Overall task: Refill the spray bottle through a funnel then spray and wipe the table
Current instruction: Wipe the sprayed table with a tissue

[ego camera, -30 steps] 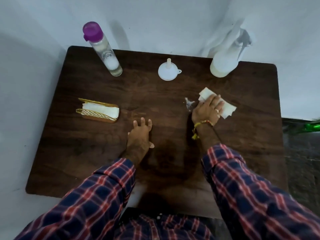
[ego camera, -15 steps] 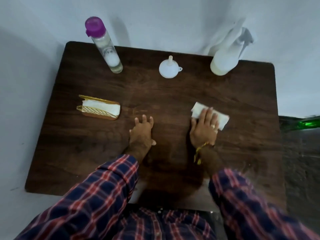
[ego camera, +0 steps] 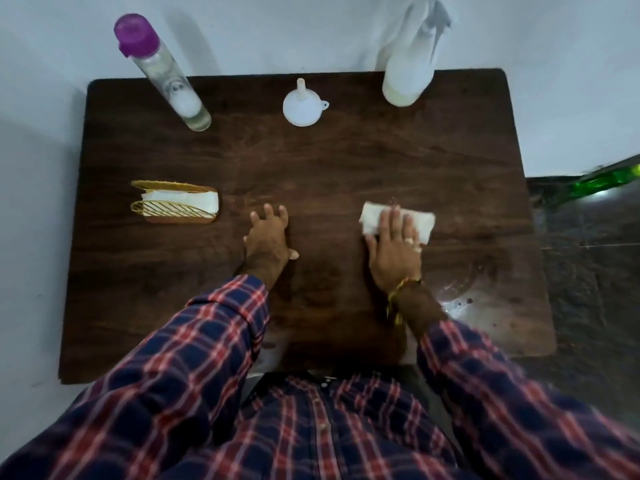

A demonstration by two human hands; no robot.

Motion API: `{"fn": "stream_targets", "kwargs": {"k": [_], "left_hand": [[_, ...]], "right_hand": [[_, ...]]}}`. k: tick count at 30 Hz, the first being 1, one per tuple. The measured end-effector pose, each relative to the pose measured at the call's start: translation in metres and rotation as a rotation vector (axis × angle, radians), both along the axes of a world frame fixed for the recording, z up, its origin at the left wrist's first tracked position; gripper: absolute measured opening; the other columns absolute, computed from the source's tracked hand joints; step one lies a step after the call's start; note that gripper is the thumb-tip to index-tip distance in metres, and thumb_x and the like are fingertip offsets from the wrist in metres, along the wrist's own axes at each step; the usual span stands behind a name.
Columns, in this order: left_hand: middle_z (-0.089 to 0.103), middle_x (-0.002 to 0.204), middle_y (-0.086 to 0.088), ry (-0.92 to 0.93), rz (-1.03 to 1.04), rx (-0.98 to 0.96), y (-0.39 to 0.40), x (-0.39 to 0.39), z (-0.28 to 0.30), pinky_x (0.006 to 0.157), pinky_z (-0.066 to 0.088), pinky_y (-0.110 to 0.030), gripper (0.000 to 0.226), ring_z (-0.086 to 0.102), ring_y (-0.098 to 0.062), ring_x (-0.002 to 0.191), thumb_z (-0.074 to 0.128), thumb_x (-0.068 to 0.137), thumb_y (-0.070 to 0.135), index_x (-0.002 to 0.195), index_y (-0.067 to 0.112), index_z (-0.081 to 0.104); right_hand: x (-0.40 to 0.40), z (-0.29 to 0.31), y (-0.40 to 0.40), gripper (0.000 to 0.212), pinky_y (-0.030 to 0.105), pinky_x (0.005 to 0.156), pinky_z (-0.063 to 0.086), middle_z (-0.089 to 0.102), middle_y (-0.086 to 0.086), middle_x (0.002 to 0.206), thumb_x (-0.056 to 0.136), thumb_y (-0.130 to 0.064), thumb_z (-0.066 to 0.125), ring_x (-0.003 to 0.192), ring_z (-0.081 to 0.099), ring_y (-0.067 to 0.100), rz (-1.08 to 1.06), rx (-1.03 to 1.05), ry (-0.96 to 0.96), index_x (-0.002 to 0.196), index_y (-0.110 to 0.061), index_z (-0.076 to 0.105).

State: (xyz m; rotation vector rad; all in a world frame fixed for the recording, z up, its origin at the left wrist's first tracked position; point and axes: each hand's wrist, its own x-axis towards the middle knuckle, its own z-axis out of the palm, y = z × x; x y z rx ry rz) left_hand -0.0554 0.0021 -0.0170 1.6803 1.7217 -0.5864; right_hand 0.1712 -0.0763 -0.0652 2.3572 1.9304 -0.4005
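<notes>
Spray bottle [ego camera: 408, 77] sits at tabletop's [ego camera: 329, 161] far edge; right hand [ego camera: 393, 251] presses tissue [ego camera: 372, 216] flat, fingers straight; left hand [ego camera: 268, 242] rests splayed mid-tabletop.

right hand [ego camera: 393, 249] flat on tissue [ego camera: 372, 218], table [ego camera: 346, 161]

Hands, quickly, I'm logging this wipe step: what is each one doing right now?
Left hand: open, fingers spread flat on the table, holding nothing.
Right hand: open, straight fingers pressing the white tissue onto the table.

On the table [ego camera: 311, 161], the funnel [ego camera: 302, 107] stands between two bottles along the back edge.
</notes>
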Motion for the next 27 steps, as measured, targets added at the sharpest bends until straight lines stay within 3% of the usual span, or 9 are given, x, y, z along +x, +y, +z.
{"fn": "stream_targets", "kwargs": {"k": [3,7,9,12,16,19,21,25,27], "left_hand": [[-0.010,0.161,-0.011,-0.001,-0.004,0.015,-0.004,0.002,-0.001,0.112,0.027,-0.058,0.106,-0.004,-0.041,0.146,0.076,0.080,0.028,0.154,0.021,0.001],[-0.010,0.162,-0.009,-0.028,0.021,0.078,-0.015,0.002,-0.002,0.111,0.026,-0.062,0.104,-0.006,-0.038,0.147,0.074,0.082,0.027,0.154,0.022,0.000],[-0.010,0.162,-0.006,-0.055,0.052,0.114,-0.020,0.002,-0.003,0.112,0.022,-0.062,0.102,-0.007,-0.036,0.147,0.074,0.083,0.025,0.154,0.023,0.001],[-0.007,0.162,-0.006,-0.062,0.060,0.169,-0.030,0.001,-0.007,0.114,0.019,-0.060,0.096,-0.005,-0.036,0.148,0.070,0.086,0.023,0.154,0.022,0.003],[-0.005,0.162,-0.006,-0.059,0.062,0.189,-0.038,0.003,-0.011,0.116,0.017,-0.057,0.087,-0.003,-0.034,0.148,0.063,0.091,0.021,0.155,0.021,0.003],[-0.003,0.162,-0.006,-0.030,0.062,0.230,-0.044,0.007,-0.011,0.118,0.016,-0.053,0.082,-0.001,-0.034,0.148,0.058,0.094,0.022,0.155,0.020,0.003],[0.000,0.162,-0.007,-0.035,0.054,0.260,-0.051,0.009,-0.013,0.118,0.016,-0.051,0.078,0.000,-0.034,0.148,0.055,0.095,0.023,0.154,0.018,0.005],[0.004,0.162,-0.007,-0.064,0.050,0.311,-0.074,0.008,-0.014,0.119,0.016,-0.049,0.072,0.002,-0.030,0.149,0.052,0.097,0.026,0.154,0.019,0.009],[0.005,0.162,-0.007,-0.083,0.023,0.331,-0.090,0.007,-0.016,0.120,0.014,-0.047,0.069,0.003,-0.029,0.149,0.049,0.098,0.027,0.154,0.018,0.010]], "right_hand": [[0.016,0.001,0.039,0.071,0.054,0.117,0.016,0.022,0.018,0.158,0.096,-0.049,0.021,0.144,0.021,0.044,-0.077,-0.029,0.047,0.151,-0.005,0.025],[-0.019,0.000,0.017,0.074,0.052,0.117,0.017,0.022,0.015,0.159,0.093,-0.052,0.011,0.145,0.019,0.041,0.228,-0.042,0.076,0.152,-0.008,0.025],[-0.028,0.002,-0.026,0.071,0.053,0.117,0.021,0.028,0.014,0.157,0.094,-0.052,0.017,0.145,0.024,0.040,0.292,-0.071,0.094,0.150,-0.009,0.030],[-0.010,0.006,-0.052,0.062,0.054,0.114,0.024,0.032,0.017,0.155,0.098,-0.044,0.030,0.141,0.029,0.043,0.101,-0.024,0.076,0.148,-0.007,0.035],[0.018,0.010,0.032,0.061,0.052,0.119,0.008,0.011,0.013,0.162,0.102,-0.041,0.029,0.148,0.008,0.040,-0.215,-0.071,0.153,0.153,-0.009,0.017],[0.011,0.008,0.085,0.061,0.054,0.118,0.007,0.008,0.011,0.163,0.103,-0.041,0.027,0.148,0.007,0.040,-0.066,-0.067,0.169,0.154,-0.011,0.015],[-0.008,0.004,0.078,0.061,0.054,0.117,0.009,0.011,0.011,0.162,0.102,-0.043,0.027,0.147,0.009,0.040,0.108,-0.074,0.105,0.154,-0.013,0.015],[-0.044,0.005,-0.026,0.066,0.054,0.118,0.013,0.017,0.010,0.161,0.098,-0.051,0.026,0.147,0.014,0.039,0.331,-0.104,0.109,0.153,-0.014,0.021],[-0.032,0.004,-0.077,0.069,0.055,0.115,0.022,0.026,0.013,0.158,0.095,-0.053,0.028,0.144,0.025,0.041,0.281,-0.069,0.071,0.151,-0.013,0.030]]}}
